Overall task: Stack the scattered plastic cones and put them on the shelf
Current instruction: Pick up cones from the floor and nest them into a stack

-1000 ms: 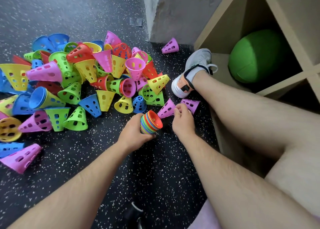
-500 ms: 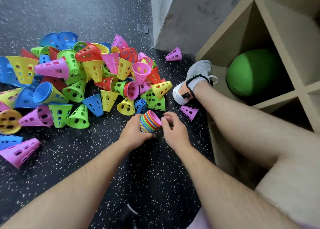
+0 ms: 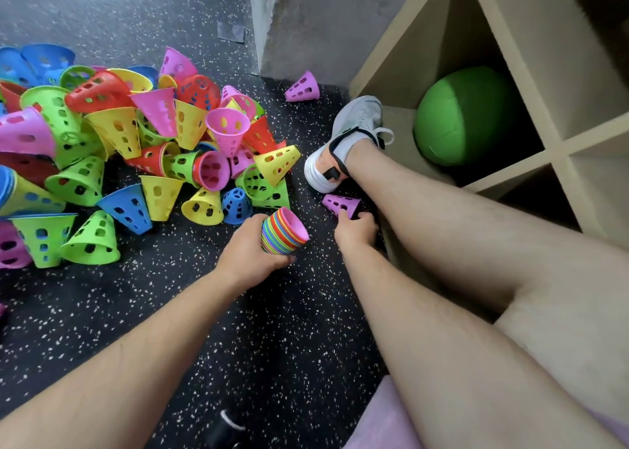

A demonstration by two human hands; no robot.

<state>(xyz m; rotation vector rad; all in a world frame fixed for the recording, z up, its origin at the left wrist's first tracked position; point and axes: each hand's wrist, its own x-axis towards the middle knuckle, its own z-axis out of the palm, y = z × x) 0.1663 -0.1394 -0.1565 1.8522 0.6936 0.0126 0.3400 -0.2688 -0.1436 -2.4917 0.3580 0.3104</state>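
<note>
Left hand (image 3: 252,256) grips the nested cone stack (image 3: 284,232); right hand (image 3: 355,232) touches a purple cone (image 3: 341,203) lying beside the shoe (image 3: 357,118); whether it pinches, I cannot tell.

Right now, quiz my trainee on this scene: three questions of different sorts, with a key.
1. True or false: the left hand grips the stack of nested cones.
2. The lone cone at the right hand fingertips is: A red, B purple, C blue?
3. What lies in the shelf compartment beside the shoe?

Key: 1 true; 2 B; 3 a green ball.
</note>
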